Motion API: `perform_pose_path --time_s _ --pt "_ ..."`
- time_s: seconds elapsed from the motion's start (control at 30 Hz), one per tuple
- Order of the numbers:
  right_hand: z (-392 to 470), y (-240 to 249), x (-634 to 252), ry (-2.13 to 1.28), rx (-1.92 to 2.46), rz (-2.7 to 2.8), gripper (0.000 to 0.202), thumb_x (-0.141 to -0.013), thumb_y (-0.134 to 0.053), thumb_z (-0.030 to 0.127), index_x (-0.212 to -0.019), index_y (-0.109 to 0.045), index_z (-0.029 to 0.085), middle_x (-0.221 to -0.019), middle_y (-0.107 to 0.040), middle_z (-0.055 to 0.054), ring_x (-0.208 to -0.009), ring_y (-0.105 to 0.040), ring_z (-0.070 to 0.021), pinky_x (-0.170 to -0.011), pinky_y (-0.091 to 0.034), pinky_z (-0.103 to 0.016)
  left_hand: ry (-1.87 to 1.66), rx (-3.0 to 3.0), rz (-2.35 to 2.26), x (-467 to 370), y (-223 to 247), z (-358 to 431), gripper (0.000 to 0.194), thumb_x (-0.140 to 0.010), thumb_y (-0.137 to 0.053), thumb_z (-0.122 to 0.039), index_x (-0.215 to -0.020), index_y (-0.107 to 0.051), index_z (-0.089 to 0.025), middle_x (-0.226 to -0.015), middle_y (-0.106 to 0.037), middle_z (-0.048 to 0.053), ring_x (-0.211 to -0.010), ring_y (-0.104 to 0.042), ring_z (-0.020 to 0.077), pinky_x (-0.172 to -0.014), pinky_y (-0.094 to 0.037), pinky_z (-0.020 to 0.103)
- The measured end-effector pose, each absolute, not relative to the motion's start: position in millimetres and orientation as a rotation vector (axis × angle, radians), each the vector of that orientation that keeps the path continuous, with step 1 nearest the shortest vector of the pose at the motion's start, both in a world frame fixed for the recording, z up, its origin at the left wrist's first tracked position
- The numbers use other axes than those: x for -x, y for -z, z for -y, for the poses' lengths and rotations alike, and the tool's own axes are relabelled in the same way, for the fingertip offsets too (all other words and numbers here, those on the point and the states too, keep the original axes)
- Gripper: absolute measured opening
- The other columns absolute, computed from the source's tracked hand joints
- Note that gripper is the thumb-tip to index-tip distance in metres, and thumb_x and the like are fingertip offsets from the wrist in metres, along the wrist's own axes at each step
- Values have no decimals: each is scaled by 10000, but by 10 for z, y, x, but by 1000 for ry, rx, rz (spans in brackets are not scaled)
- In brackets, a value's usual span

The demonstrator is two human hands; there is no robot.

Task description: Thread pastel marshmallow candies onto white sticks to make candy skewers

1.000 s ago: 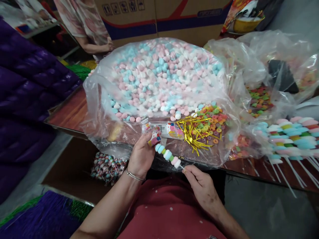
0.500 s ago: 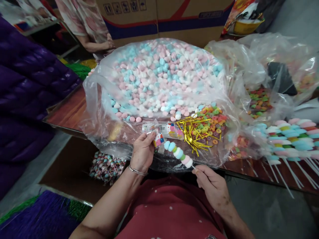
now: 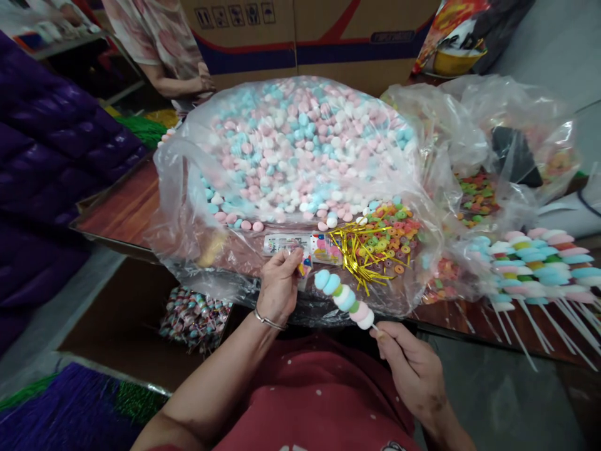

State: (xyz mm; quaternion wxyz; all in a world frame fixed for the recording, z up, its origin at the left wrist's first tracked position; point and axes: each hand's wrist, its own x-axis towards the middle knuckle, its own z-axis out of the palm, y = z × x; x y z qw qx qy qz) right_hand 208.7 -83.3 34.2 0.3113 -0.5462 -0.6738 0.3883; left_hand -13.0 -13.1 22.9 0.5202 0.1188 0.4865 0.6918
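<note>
Between thumb and fingers, my left hand [image 3: 280, 282] pinches a small clear printed plastic bag [image 3: 305, 266]. My right hand [image 3: 410, 363] is closed around the white stick of a marshmallow skewer [image 3: 345, 297], which tilts up to the left with blue, white and pink marshmallows and green candy rings on it. The skewer's tip is just right of the bag and apart from it. A stack of printed bags [image 3: 286, 243] lies beyond my left hand. Gold twist ties [image 3: 359, 260] rest beside and on loose candy rings [image 3: 397, 235].
A big clear plastic bag of marshmallows [image 3: 291, 144] spreads over the wooden table [image 3: 122, 210]. Finished-looking skewers [image 3: 535, 263] are piled at the right edge. An open carton [image 3: 113, 319] at lower left holds wrapped skewers [image 3: 195, 316]. Another person's arm [image 3: 173, 81] shows behind the table.
The skewer and my right hand have shifted slightly right and down. My left hand has moved a little right with the small bag, its wrist turned. The view has shifted slightly.
</note>
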Motion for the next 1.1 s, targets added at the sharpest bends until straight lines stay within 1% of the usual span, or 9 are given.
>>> perform_pose_path --time_s 0.13,0.27,0.43,0.57,0.73,0.8,0.9,1.0,1.1 --pt "823 -330 -2074 -886 1347 1943 263 -932 -483 336 -825 -694 221 -615 -633 13 -497 -541 -105 -505 -426 -200 -1678 -407 -1238 142 -174 164 472 -593 -860 -390 -517 -454 -162 -505 -469 -74 -485 -416 50 -497 -345 188" --pt "812 -241 -2078 -770 1364 1971 264 -945 -469 317 -839 -686 212 -602 -618 10 -494 -538 -109 -520 -434 -210 -1651 -522 -1261 167 -144 194 434 -675 -819 -384 -526 -478 -161 -514 -449 -69 -500 -385 57 -499 -313 196" --pt "797 -196 -2081 -676 1387 1974 238 -947 -470 300 -900 -684 206 -638 -645 4 -498 -549 -114 -529 -444 -217 -1663 -488 -1250 159 -192 178 461 -613 -847 -392 -503 -458 -169 -510 -435 -67 -515 -404 65 -532 -345 202" --pt "791 -211 -2061 -612 1385 1979 228 -950 -469 286 -900 -676 202 -645 -659 0 -495 -561 -116 -529 -450 -218 -1692 -490 -1235 139 -220 158 477 -571 -867 -397 -507 -449 -175 -511 -421 -70 -525 -429 72 -551 -374 207" --pt "809 -240 -2091 -583 1367 1992 215 -949 -468 259 -899 -673 213 -633 -662 6 -496 -579 -119 -544 -463 -222 -1728 -540 -1338 168 -204 147 514 -613 -846 -420 -492 -409 -178 -491 -391 -75 -480 -346 63 -476 -281 208" --pt "814 -241 -2108 -567 1340 2007 209 -945 -471 244 -909 -675 216 -667 -684 -3 -534 -614 -126 -566 -474 -225 -1724 -580 -1368 184 -187 145 509 -637 -832 -427 -492 -413 -177 -489 -379 -76 -478 -319 65 -468 -258 213" --pt "805 -222 -2113 -538 1307 2039 213 -945 -468 237 -909 -677 217 -728 -716 -23 -601 -656 -143 -598 -489 -234 -1705 -626 -1375 191 -162 148 494 -659 -821 -419 -495 -423 -175 -492 -369 -77 -489 -307 68 -479 -255 216" --pt "787 -193 -2102 -521 1314 2043 226 -950 -459 239 -926 -682 212 -730 -719 -26 -597 -656 -143 -604 -493 -238 -1669 -622 -1345 180 -147 159 493 -660 -821 -413 -491 -426 -170 -503 -374 -75 -506 -315 70 -499 -272 214" --pt "773 -188 -2093 -514 1335 2037 227 -950 -458 241 -937 -682 205 -720 -716 -24 -587 -650 -138 -600 -492 -234 -1650 -577 -1270 163 -152 167 468 -640 -838 -401 -489 -463 -164 -517 -414 -66 -536 -364 74 -533 -315 210"
